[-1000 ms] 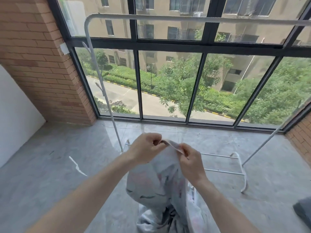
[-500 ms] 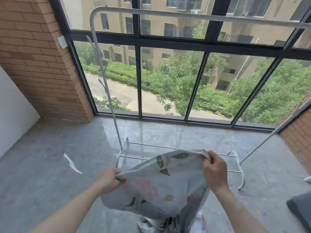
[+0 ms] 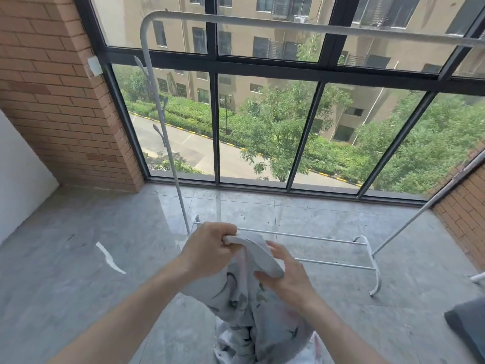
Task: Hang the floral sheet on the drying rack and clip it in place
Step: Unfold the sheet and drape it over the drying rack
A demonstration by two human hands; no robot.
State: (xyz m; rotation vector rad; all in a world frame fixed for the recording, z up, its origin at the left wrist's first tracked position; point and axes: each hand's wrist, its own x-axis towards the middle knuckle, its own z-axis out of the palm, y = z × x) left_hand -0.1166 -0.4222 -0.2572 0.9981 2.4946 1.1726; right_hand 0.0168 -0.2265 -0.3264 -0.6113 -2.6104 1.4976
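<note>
Two bare hands search the edge of a bunched sheet, in front of the empty rack.

The left hand point(image 3: 210, 249) curls its fingers tight around the hem of the pale grey floral cotton sheet point(image 3: 252, 298), probably to keep a corner. The right hand point(image 3: 284, 269) pinches a fold between thumb and loosely spread fingers. Behind stands the white metal tube drying rack point(image 3: 296, 22), its top bar bare. No clips are visible.

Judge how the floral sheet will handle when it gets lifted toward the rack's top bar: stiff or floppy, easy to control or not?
Probably very floppy: the floral sheet sags in folds below the left hand gripping its edge. Likely light, since that grip and the right hand carry it. It may slide on the smooth top bar of the drying rack, so clipping seems sensible.
</note>
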